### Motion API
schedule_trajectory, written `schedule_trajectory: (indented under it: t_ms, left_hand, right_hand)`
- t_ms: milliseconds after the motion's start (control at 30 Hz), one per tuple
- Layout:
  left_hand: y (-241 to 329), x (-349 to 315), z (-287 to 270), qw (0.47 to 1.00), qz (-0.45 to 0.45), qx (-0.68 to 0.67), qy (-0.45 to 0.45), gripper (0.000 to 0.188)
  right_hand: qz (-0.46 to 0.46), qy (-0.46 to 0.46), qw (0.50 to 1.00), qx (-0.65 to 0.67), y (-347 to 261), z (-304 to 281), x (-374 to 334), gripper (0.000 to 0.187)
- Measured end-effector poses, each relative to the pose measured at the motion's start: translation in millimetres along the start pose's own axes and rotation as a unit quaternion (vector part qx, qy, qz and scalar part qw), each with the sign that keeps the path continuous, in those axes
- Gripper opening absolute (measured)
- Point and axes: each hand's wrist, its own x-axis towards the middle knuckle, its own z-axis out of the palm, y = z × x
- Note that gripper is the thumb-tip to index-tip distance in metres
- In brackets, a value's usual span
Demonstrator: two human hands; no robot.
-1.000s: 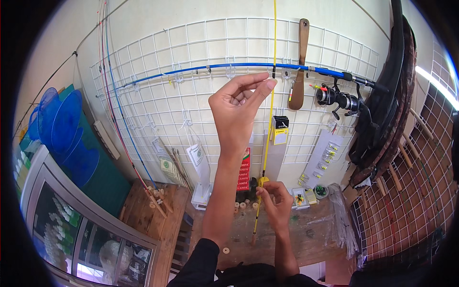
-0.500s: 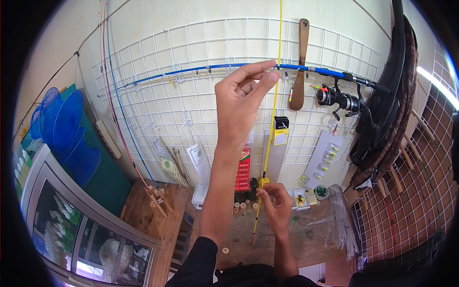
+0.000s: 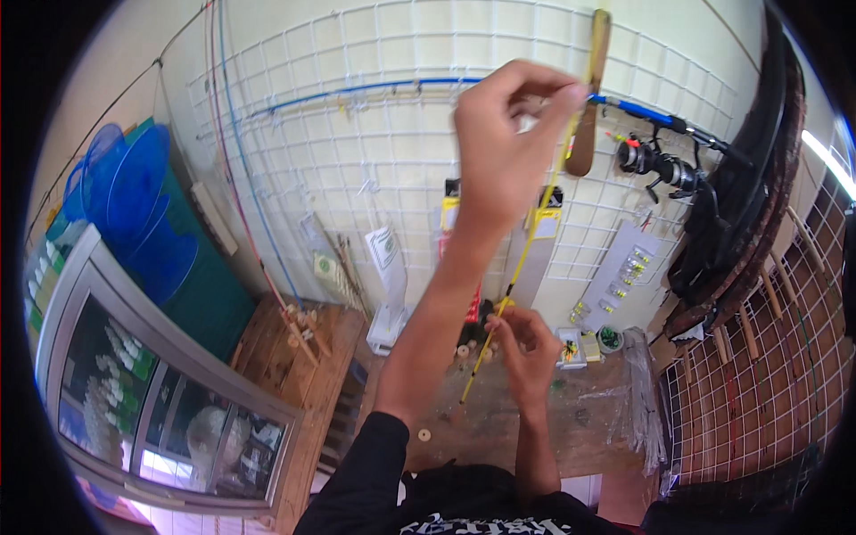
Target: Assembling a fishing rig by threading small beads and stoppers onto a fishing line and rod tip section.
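Note:
A thin yellow fishing rod (image 3: 532, 234) with black bands runs aslant in front of the wall, its upper part leaning to the right. High up, my left hand (image 3: 508, 134) pinches it between thumb and fingertips, slightly blurred. Lower down, my right hand (image 3: 526, 352) grips it near its lower end with thumb and forefinger, the other fingers curled. The rod's lower tip points down over the wooden table (image 3: 553, 428). Behind my left hand, a blue fishing rod (image 3: 374, 87) with a black spinning reel (image 3: 660, 165) lies across the white wire grid.
A wooden paddle (image 3: 584, 134) hangs on the grid. Card-mounted lures (image 3: 620, 281), a small lure box (image 3: 571, 348) and clear plastic wrap (image 3: 637, 392) are at the right. Leftward stand a glass-fronted cabinet (image 3: 169, 392) and blue nets (image 3: 134, 196). Dark rod bags (image 3: 736, 196) hang right.
My left hand has moved up and right along with the yellow rod, which now leans more to the right. My right hand keeps its grip near the lower end. The view has shifted slightly.

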Motion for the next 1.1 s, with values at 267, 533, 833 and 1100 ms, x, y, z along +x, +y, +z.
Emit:
schedule_trajectory:
  t_ms: [267,533,833,1100]
  left_hand:
    - [18.7,-8.3,46.6,0.996,-0.004,-0.084,0.033,0.008]
    - [-6.0,-24.3,115.0,0.99,0.114,0.043,0.069,0.01]
    - [-12.4,-76.2,124.1,0.97,0.136,0.19,-0.062,0.01]
    - [-41.7,-135.5,103.4,0.971,0.067,0.191,-0.129,0.009]
  right_hand:
    - [-0.012,-0.016,0.999,0.04,-9.9,9.4,-3.1,0.013]
    - [-0.059,0.04,0.997,0.029,19.4,-2.2,-4.5,0.023]
    - [0.046,0.043,0.983,0.173,28.8,21.9,-9.7,0.017]
    - [0.112,0.013,0.946,0.303,48.2,49.8,-31.3,0.011]
